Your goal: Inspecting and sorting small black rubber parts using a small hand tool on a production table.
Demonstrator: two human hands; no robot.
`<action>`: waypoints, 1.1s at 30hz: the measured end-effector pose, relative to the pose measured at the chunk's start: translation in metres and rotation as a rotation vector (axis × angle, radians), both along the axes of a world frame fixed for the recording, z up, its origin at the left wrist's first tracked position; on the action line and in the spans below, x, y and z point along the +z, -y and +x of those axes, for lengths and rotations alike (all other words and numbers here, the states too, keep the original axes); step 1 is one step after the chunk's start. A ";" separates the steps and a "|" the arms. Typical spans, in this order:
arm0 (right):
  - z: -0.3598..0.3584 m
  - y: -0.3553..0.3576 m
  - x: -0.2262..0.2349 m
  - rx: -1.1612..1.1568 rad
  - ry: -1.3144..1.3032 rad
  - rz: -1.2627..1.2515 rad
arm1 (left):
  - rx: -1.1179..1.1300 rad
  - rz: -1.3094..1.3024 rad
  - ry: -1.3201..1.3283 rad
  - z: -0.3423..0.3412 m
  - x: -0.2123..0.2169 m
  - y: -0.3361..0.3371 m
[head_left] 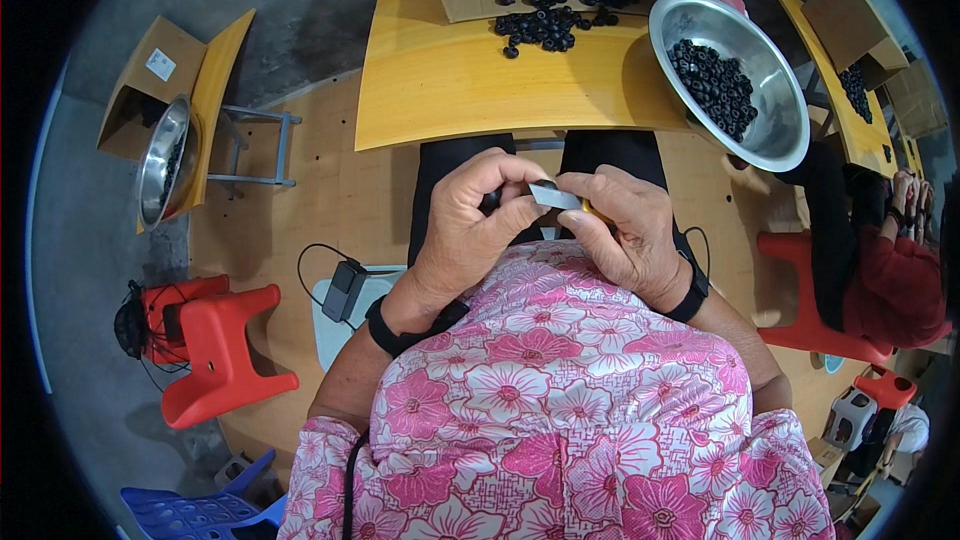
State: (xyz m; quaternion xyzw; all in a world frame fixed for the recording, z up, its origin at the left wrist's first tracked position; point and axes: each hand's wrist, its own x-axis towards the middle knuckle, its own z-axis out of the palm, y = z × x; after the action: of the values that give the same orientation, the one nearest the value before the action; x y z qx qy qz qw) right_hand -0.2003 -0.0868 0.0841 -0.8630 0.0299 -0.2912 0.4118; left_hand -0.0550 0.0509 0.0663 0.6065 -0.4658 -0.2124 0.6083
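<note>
My left hand (462, 225) is closed, its thumb and fingers pinching a small black ring-like part (490, 202). In my right hand (632, 225) is a small knife, closed in the fingers; its flat grey blade (553, 197) points left and a bit of yellow handle shows at the fingers. The blade lies against the left fingertips, where a black edge shows too. Both hands are above my lap, just short of the table's near edge. Most of the part is hidden by the left fingers.
On the yellow table (440, 90), a cardboard box (455, 8) and a loose pile (545, 30) hold black parts. A metal bowl (785, 145) with more parts overhangs the right edge. Red stools (225, 360) stand left; a seated person in red (890, 280) is at right.
</note>
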 end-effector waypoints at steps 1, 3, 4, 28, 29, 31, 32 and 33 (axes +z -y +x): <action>0.000 0.000 0.000 -0.002 0.000 -0.017 | -0.006 0.000 0.014 0.000 0.000 0.000; 0.000 -0.001 0.000 -0.004 0.002 -0.020 | -0.010 -0.013 0.009 0.000 0.001 0.000; 0.000 -0.001 0.000 -0.005 0.004 -0.022 | -0.014 -0.026 0.005 -0.001 0.002 0.000; -0.001 -0.001 -0.004 -0.010 -0.019 -0.057 | -0.022 -0.003 0.099 0.004 0.000 -0.003; -0.001 -0.001 -0.004 -0.010 -0.019 -0.058 | -0.022 -0.003 0.099 0.004 0.000 -0.003; -0.001 -0.001 -0.004 -0.005 -0.018 -0.055 | -0.044 -0.015 0.080 0.004 -0.001 -0.003; -0.001 -0.001 -0.004 -0.005 -0.018 -0.054 | -0.044 -0.015 0.079 0.004 -0.001 -0.003; -0.001 -0.001 -0.004 -0.002 -0.015 -0.057 | -0.052 -0.019 0.066 0.004 -0.001 -0.003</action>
State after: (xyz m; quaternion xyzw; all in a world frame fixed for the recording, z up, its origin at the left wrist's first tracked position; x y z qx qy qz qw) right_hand -0.2016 -0.0861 0.0804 -0.8765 0.0257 -0.2859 0.3866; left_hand -0.0507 0.0542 0.0652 0.5949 -0.5032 -0.2038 0.5927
